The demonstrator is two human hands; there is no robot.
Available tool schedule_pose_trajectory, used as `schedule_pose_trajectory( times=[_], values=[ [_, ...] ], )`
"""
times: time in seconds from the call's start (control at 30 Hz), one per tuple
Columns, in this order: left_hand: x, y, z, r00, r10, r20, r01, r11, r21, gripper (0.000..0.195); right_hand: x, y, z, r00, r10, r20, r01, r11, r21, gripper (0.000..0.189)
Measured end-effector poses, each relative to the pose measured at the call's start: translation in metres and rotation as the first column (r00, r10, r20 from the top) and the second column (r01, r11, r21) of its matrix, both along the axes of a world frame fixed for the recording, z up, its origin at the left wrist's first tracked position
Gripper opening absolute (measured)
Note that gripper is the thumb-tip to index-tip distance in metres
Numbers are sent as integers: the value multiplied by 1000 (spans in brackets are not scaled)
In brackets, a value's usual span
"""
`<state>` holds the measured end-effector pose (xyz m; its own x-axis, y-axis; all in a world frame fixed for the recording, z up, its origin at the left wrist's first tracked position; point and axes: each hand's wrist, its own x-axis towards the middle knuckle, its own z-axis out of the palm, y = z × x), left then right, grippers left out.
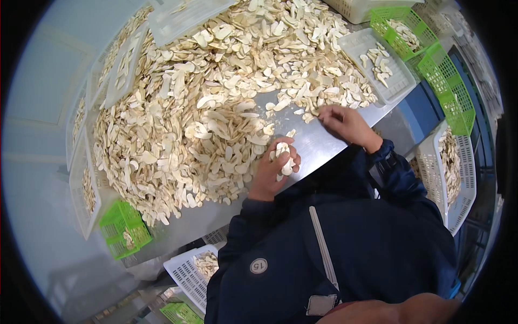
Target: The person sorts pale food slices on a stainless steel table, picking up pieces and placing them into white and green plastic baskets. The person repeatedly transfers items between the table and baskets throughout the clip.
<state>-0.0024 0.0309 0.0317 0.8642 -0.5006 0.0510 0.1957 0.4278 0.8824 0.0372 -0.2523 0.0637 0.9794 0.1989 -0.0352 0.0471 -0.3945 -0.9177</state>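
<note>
A large heap of dried mushroom slices (pixel 182 133), pale cream with tan edges, covers much of a metal table (pixel 311 141). My left hand (pixel 277 166) holds several slices (pixel 285 156) between thumb and curled fingers, above the table's near edge. To its upper right, my right hand (pixel 344 123) reaches over the metal with its fingertips at a few slices (pixel 309 116) beside the heap. Its fingers are bent close together; whether they grip a slice cannot be told.
A translucent tray (pixel 398 87) with some slices lies at the right, near green baskets (pixel 445 87). A white basket of slices (pixel 433 178) stands lower right, another (pixel 184 271) below the table. Translucent trays (pixel 91 170) and a green basket (pixel 125 231) line the left.
</note>
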Motion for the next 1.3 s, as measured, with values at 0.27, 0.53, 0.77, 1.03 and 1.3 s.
schedule_pose_trajectory(
  times=[0.27,0.53,0.77,1.03,1.3],
  values=[
    [2,1,-3,945,-165,-281,101,968,-230,42,44,64,4,854,302,425,-106,898,-427,32],
    [-1,2,3,957,-50,-286,1,986,-168,36,86,55,-14,718,418,557,77,747,-660,28],
    [6,-2,-10,974,-19,-227,-12,991,-136,45,118,87,-15,757,394,521,131,690,-712,21],
    [6,1,-21,899,-97,-428,-67,934,-352,36,121,112,-23,818,281,503,196,685,-702,14],
    [6,0,-17,918,-71,-391,-72,938,-339,32,100,90,-7,768,263,585,159,806,-571,20]
  ],
)
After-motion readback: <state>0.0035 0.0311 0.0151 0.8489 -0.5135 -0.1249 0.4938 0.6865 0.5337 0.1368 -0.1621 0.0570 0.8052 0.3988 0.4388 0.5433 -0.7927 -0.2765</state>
